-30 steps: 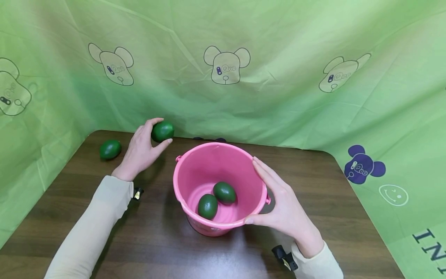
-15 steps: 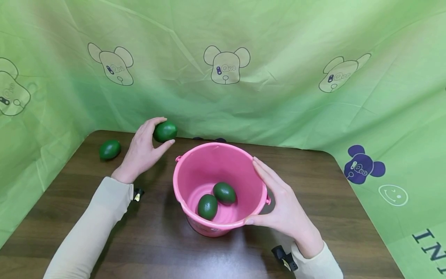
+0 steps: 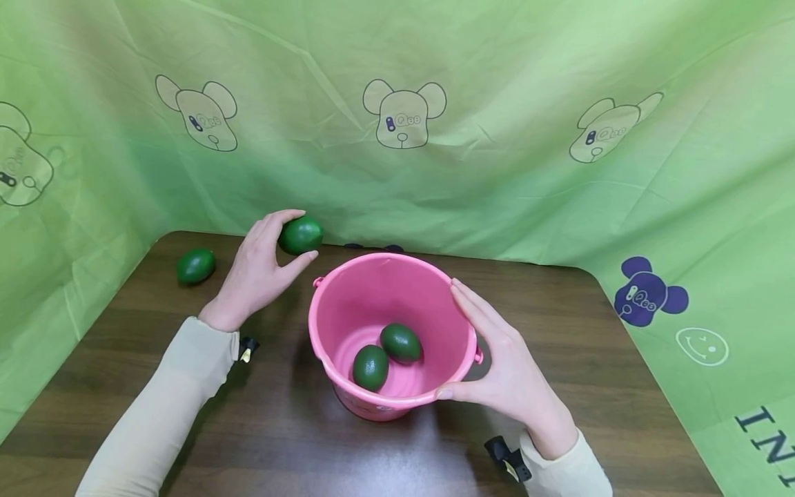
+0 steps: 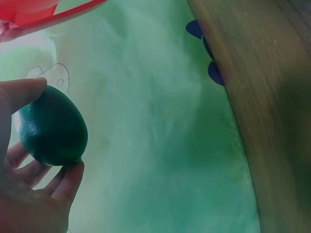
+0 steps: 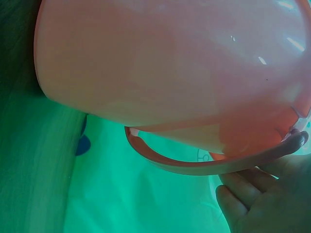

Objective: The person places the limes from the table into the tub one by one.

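Observation:
My left hand (image 3: 257,269) holds a glossy green avocado (image 3: 301,235) between thumb and fingers, above the back of the table and left of the bucket. In the left wrist view, the thumb lies on one end of this avocado (image 4: 54,127) and fingertips touch the other, near its small stem. A pink bucket (image 3: 323,304) stands upright in the middle, with two dark green avocados (image 3: 370,368) on its floor. My right hand (image 3: 506,359) grips the bucket's right rim, thumb at the front and fingers farther back. The right wrist view shows the bucket's hanging handle (image 5: 194,167) beside the fingers.
Another green avocado (image 3: 196,266) lies on the brown wooden table (image 3: 261,442) at the back left. Green cloth (image 3: 497,172) with printed mouse faces hangs behind the table and along both sides. Black straps (image 3: 506,459) sit at the wrists.
My left hand has shifted slightly right, towards the bucket, carrying the avocado. The right hand, the bucket and the other avocados have stayed in place.

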Demonstrator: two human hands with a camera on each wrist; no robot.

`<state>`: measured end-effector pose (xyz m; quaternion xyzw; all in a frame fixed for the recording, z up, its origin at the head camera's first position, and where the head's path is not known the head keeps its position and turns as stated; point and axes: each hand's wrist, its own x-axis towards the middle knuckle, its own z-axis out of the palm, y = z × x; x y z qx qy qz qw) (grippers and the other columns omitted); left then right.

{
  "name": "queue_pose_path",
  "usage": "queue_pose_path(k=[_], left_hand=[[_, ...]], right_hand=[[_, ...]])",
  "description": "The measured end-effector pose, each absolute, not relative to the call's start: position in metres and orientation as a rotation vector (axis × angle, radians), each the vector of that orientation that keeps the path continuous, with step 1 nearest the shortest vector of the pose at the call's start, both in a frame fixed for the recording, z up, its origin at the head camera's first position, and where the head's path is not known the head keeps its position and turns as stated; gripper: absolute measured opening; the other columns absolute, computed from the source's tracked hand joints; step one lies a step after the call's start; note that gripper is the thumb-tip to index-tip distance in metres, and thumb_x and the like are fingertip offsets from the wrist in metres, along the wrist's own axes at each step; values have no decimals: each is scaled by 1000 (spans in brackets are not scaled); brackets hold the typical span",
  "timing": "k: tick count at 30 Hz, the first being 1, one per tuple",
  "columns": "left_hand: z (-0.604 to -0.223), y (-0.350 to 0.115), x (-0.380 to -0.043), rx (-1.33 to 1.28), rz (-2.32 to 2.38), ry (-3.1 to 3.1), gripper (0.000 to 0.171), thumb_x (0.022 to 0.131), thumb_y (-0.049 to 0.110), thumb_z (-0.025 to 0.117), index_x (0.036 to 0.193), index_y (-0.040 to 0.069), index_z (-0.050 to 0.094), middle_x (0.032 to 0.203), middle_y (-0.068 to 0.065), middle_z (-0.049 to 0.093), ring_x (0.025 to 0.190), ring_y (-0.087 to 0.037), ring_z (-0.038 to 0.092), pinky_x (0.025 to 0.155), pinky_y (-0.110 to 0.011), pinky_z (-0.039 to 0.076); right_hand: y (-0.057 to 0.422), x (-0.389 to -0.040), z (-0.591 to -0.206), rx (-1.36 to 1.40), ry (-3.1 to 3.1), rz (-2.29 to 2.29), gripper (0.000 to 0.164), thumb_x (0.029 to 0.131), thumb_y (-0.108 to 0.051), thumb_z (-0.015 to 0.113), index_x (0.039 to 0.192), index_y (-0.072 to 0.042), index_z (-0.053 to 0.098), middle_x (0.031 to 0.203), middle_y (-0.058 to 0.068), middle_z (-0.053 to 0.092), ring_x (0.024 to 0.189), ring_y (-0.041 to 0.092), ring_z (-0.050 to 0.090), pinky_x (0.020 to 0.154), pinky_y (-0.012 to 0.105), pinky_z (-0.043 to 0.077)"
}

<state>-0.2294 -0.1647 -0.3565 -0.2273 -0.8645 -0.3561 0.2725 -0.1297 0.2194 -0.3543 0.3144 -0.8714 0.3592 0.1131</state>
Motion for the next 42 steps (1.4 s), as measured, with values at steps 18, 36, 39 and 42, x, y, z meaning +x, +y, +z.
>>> queue_pose_path(k=[18, 36, 39, 42], left_hand=[[-348, -156, -222, -689, -942, -2251, 65, 87, 25, 83, 142, 8, 54, 136, -8, 60, 124, -28, 53, 103, -48, 43], [-338, -149, -213, -700, -966, -2240, 68, 87, 24, 84, 143, 6, 51, 132, -9, 61, 115, -27, 56, 97, -48, 47], [-337, -148, -211, -705, -971, -2237, 68, 86, 25, 84, 143, 7, 51, 134, -8, 61, 117, -26, 56, 98, -47, 46], [-335, -147, -208, -725, -971, -2224, 69, 85, 25, 85, 143, 7, 52, 136, -7, 60, 119, -25, 55, 99, -46, 46]], right_hand=[[219, -131, -354, 939, -2537, 1062, 128, 57, -57, 97, 160, -12, 35, 163, 4, 32, 146, 24, 35, 114, 25, 31], [219, -130, -354, 940, -2535, 1067, 128, 56, -55, 97, 160, -12, 35, 163, 5, 32, 146, 25, 35, 114, 25, 31], [219, -130, -354, 944, -2532, 1070, 128, 56, -55, 97, 159, -12, 36, 163, 5, 32, 146, 25, 35, 114, 25, 31], [219, -130, -354, 943, -2533, 1069, 128, 56, -55, 97, 159, -11, 36, 163, 5, 32, 146, 25, 36, 114, 26, 31]])
